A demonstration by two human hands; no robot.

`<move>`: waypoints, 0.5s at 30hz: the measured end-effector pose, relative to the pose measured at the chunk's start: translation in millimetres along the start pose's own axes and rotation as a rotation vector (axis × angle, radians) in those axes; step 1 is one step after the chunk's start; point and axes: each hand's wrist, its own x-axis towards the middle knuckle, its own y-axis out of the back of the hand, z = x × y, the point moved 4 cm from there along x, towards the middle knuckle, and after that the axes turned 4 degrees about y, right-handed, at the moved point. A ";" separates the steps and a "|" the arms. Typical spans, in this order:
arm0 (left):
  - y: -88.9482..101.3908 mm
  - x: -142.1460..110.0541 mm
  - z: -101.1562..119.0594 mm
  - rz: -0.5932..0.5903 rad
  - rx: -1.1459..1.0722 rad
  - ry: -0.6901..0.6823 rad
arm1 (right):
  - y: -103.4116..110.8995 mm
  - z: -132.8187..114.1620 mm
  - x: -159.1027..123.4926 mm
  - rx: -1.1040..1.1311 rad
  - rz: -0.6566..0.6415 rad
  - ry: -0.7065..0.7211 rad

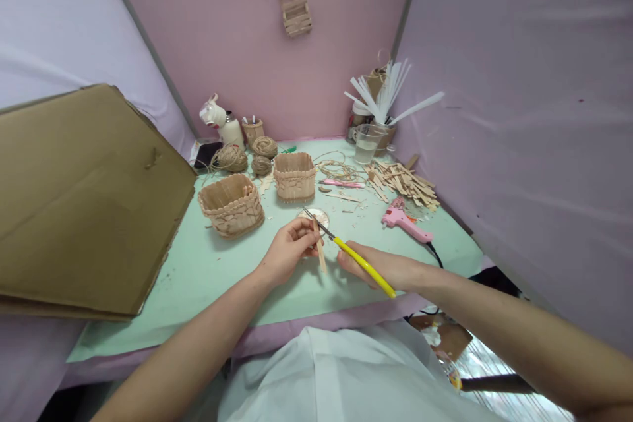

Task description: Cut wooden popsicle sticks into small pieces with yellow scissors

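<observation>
Decent room on the near left of the table (198,277), between the cardboard (89,204) and the left hand (289,247). Farther back's tighter: two baskets (235,219) block the left, glue gun (405,224) and stick pile (408,183) clog the right.

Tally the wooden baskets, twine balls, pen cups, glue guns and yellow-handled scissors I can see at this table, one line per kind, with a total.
Wooden baskets: 2
Twine balls: 3
Pen cup: 1
Pink glue gun: 1
Yellow-handled scissors, in the right hand: 1
Total: 8
</observation>
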 end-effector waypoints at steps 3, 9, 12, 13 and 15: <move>-0.6 -0.2 0.1 0.017 -0.006 0.010 | -3.9 -3.3 0.3 -0.037 -0.128 0.008; -0.1 0.4 -3.9 -0.003 -0.033 0.098 | -6.6 -4.8 2.5 -0.052 -0.259 -0.081; 2.4 1.5 -6.3 -0.014 -0.061 0.149 | -7.3 0.5 4.6 -0.043 -0.284 -0.175; 3.2 1.9 -7.0 -0.017 -0.071 0.171 | -8.0 3.4 5.5 -0.024 -0.296 -0.201; 4.7 2.6 -8.3 -0.020 -0.096 0.217 | -10.0 10.2 7.5 0.049 -0.312 -0.241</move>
